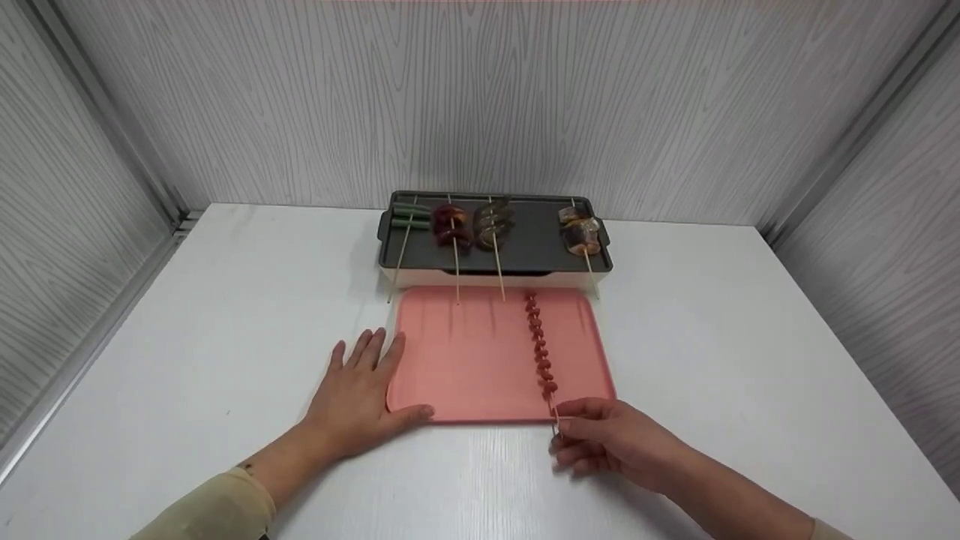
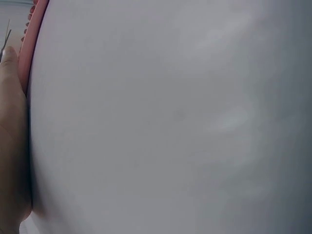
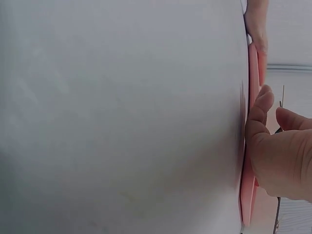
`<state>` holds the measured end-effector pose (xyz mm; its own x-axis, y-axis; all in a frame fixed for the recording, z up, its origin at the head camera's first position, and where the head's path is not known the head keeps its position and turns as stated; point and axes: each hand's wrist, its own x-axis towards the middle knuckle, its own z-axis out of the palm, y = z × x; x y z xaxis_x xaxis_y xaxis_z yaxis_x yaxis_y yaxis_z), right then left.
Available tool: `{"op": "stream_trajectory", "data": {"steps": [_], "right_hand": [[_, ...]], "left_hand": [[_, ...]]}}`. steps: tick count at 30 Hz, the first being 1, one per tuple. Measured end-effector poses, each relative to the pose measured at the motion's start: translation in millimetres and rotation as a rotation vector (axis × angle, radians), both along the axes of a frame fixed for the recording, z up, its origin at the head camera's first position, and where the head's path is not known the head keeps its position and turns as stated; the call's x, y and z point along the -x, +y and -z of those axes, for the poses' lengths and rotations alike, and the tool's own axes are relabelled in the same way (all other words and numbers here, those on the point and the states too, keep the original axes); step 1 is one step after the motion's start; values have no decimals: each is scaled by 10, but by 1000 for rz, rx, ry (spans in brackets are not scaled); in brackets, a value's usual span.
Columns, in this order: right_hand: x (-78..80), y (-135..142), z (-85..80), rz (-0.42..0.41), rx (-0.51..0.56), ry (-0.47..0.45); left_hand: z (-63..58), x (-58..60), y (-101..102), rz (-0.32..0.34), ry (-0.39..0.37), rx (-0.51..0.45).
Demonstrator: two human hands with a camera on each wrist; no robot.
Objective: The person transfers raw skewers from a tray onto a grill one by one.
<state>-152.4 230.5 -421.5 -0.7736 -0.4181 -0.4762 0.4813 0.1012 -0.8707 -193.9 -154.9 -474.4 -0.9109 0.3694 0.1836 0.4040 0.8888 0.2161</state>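
Note:
A pink tray (image 1: 472, 360) lies on the white table in the head view. Along its right part runs a skewer (image 1: 540, 349) of small reddish-brown pieces, its bare stick end pointing toward me over the front edge. My right hand (image 1: 615, 442) pinches that stick end at the tray's front rim; in the right wrist view the fingers (image 3: 258, 114) hide much of the grip. My left hand (image 1: 349, 405) rests spread at the tray's front left corner, with the thumb along the front rim and fingertips beside the left rim.
Behind the tray stands a dark grill plate (image 1: 536, 232) on a pale base. Across it lie a green skewer (image 1: 411, 217), a dark red skewer (image 1: 452, 226), a brownish skewer (image 1: 493, 223) and a grey-orange skewer (image 1: 581, 234). Their sticks overhang the front. Patterned panels (image 1: 480, 97) enclose the table.

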Motion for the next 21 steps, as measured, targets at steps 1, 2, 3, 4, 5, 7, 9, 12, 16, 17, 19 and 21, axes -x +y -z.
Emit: {"op": "stream_trajectory", "data": {"steps": [1,2,3,4,5,7,9,12,16,17,19,21], "right_hand": [[-2,2,1,2,1,6],[-5,5,0,6,-1,15],[-6,9,-5,11,-9,24],[-6,13,-13,18,-20,35],[-3,17,-22,23,-31,44],[-5,27,-43,30,-49,63],[-4,37,-64,36,-54,73],[-11,59,-95,38,-38,80],[-28,92,-139,45,-33,83],[-37,102,-149,45,-33,85],[-59,125,-172,48,-30,90],[-84,150,-203,49,-24,94]], "left_hand": [[2,1,0,0,-2,-1],[2,1,1,0,-3,-2],[4,3,1,-1,-3,-1],[6,6,0,-2,-4,2],[8,7,-1,-1,-6,2],[14,12,-3,-1,-6,0],[20,10,-7,0,0,-2],[31,5,-10,4,13,-10],[29,0,-12,9,25,-20],[26,0,-11,9,26,-20],[20,0,-9,9,26,-21],[14,1,-6,10,24,-21]]}}
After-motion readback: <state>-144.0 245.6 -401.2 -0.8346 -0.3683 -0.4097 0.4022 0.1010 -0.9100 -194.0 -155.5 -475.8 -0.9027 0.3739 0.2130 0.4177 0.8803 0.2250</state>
